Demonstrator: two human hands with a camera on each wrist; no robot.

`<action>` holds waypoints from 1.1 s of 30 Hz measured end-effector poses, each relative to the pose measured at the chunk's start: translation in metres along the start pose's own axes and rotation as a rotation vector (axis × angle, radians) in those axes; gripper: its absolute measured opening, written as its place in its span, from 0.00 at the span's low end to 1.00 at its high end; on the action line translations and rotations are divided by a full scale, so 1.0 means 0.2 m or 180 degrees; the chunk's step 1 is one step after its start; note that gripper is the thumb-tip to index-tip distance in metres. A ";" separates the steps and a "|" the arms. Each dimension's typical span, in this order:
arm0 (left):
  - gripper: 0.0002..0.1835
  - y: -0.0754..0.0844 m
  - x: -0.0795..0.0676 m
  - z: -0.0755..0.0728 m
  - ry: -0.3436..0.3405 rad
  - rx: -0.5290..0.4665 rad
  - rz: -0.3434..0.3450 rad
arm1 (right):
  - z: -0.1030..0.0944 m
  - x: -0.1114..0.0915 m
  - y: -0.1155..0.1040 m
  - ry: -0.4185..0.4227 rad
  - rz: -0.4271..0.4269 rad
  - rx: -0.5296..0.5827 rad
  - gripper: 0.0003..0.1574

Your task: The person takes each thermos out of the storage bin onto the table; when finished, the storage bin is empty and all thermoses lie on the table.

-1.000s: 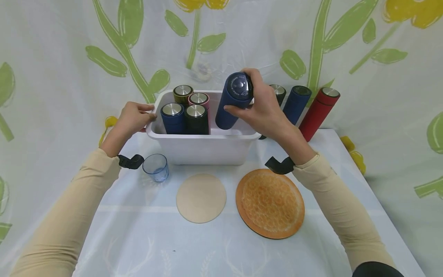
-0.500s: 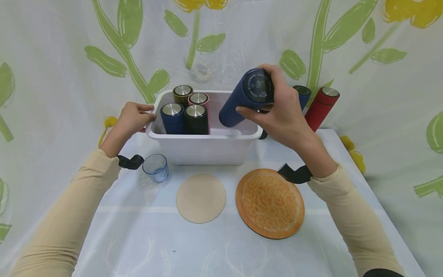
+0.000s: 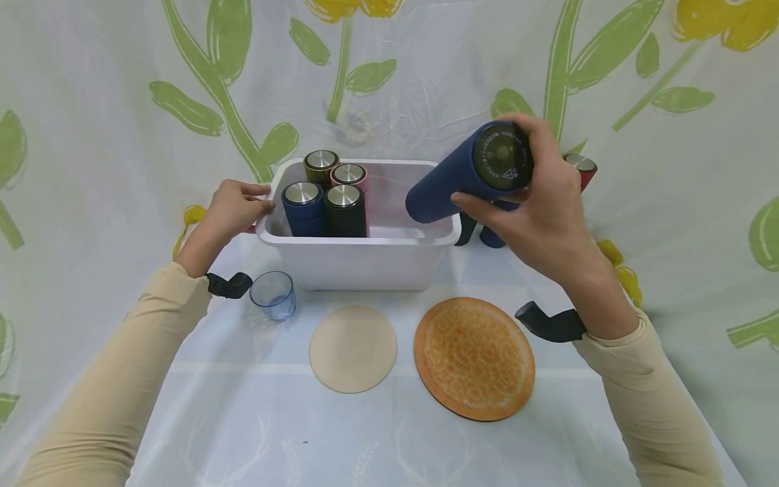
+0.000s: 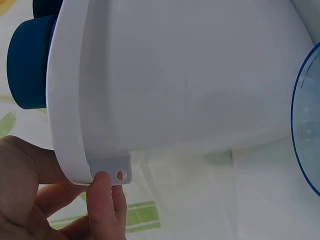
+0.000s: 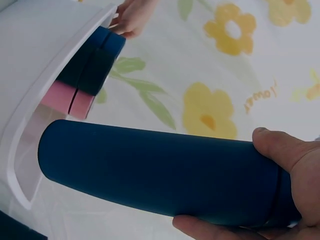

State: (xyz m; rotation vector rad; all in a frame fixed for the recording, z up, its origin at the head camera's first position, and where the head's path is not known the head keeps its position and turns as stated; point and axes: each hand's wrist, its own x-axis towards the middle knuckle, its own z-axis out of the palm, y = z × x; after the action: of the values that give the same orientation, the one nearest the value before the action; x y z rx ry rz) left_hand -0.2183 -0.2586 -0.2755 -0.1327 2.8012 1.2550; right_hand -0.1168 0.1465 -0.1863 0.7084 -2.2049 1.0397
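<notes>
My right hand [image 3: 541, 203] grips a dark blue thermos bottle [image 3: 456, 172] around its cap end, the glossy black top facing the head camera. The thermos leans well over, and its base overlaps the right end of a white plastic bin [image 3: 359, 267]. In the right wrist view, the thermos body [image 5: 160, 172] stretches from thumb and fingers toward the bin's rim. At the opposite end, my left hand [image 3: 231, 206] pinches the bin's rim, the thumb on a small holed tab [image 4: 110, 171]. Standing inside the bin's left half are a blue thermos [image 3: 303, 211], a black one [image 3: 345, 215], a pink one and an olive-gold one [image 3: 321, 166].
Behind my right hand stand a red thermos [image 3: 585, 174], a blue one [image 3: 491, 237] and a black one [image 3: 466, 228], mostly hidden. In front of the bin are a clear blue glass [image 3: 274, 297], a beige round mat [image 3: 353, 348] and a bread-patterned round mat [image 3: 475, 358].
My right hand has moved right, carrying the blue thermos from above the bin's inside to its right end and tilting it further over. My left hand has stayed on the rim.
</notes>
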 end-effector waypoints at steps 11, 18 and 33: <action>0.28 0.01 -0.01 -0.01 -0.0037 0.0000 -0.0023 | -0.13 -0.04 0.02 0.0066 -0.0263 -0.0157 0.52; 0.28 0.02 -0.02 -0.01 -0.0060 0.0016 -0.0036 | -0.17 -0.07 0.00 0.0197 -0.0103 -0.0061 0.52; 0.28 0.01 -0.01 0.00 -0.0059 0.0007 -0.0051 | -0.27 -0.12 0.04 0.0239 -0.0159 -0.0307 0.53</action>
State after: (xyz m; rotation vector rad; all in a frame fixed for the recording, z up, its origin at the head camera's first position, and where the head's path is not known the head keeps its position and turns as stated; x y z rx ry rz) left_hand -0.2169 -0.2575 -0.2728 -0.1424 2.7801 1.2431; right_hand -0.0911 0.1995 -0.1795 0.6672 -2.1466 0.9139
